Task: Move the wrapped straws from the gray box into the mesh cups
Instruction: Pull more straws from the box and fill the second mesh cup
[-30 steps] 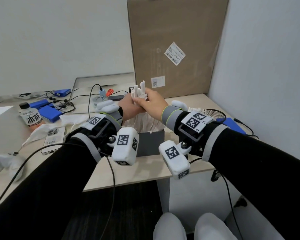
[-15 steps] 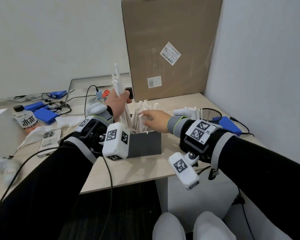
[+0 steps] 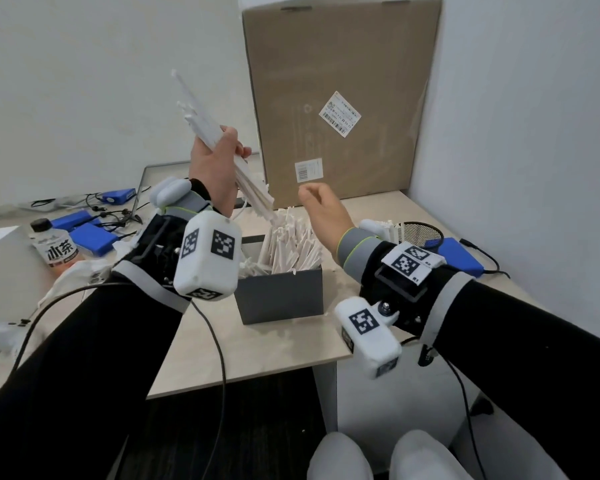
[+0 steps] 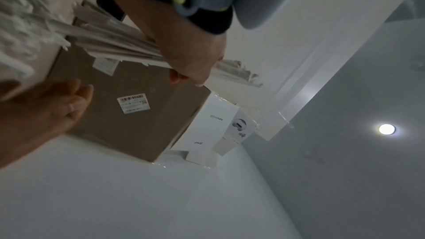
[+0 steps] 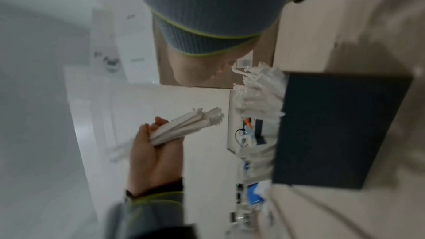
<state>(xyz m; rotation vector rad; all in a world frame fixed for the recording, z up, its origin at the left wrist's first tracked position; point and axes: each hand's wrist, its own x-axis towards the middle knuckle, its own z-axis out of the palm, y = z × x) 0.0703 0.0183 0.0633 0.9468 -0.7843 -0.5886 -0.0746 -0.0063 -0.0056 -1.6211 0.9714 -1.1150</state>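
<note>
My left hand point(image 3: 215, 157) grips a bundle of white wrapped straws point(image 3: 201, 112) and holds it tilted in the air above the gray box point(image 3: 281, 292). The bundle's lower ends hang just over the many straws point(image 3: 291, 240) still standing in the box. My right hand point(image 3: 321, 206) hovers over the box's right side with loosely curled fingers and holds nothing. A black mesh cup point(image 3: 420, 232) stands to the right behind my right wrist, with white straws point(image 3: 385, 226) beside it. The left wrist view shows the left hand point(image 4: 190, 55) round the bundle point(image 4: 115, 41). The right wrist view shows the gray box point(image 5: 340, 130).
A tall cardboard box point(image 3: 340, 98) leans against the wall behind the gray box. On the left of the desk lie a tea bottle point(image 3: 58, 247), blue packs point(image 3: 87, 233) and cables. A blue pack point(image 3: 454, 254) lies near the right wall.
My left hand has lifted the bundle higher, clear of the box. My right hand has come off the straws in the box and risen above them, holding nothing.
</note>
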